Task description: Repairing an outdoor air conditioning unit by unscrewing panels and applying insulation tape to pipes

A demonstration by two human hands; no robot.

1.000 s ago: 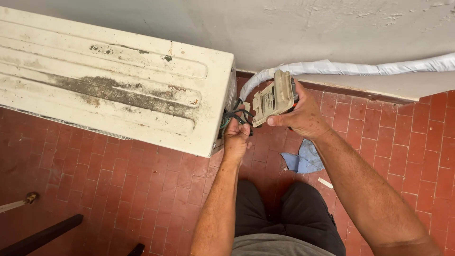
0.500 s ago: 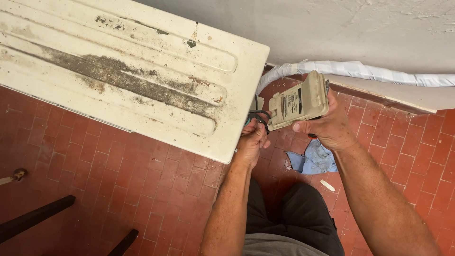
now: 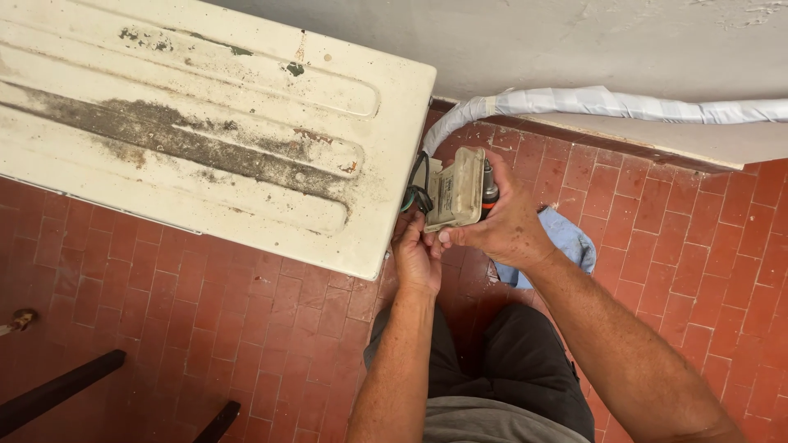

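The left hand (image 3: 417,256) pinched the bottom edge of a small beige cover (image 3: 454,190). The right hand (image 3: 502,228) wrapped around the cover and a screwdriver (image 3: 488,189). The cover sat beside the dirty white air-conditioner box (image 3: 205,123), by the wires (image 3: 417,193). Farther off ran a white wrapped pipe (image 3: 607,102).

My left hand (image 3: 417,256) is up in front of me, fingers curled in. My right hand (image 3: 507,228) is just beside it, fingers closed tight, thumb touching the left hand.
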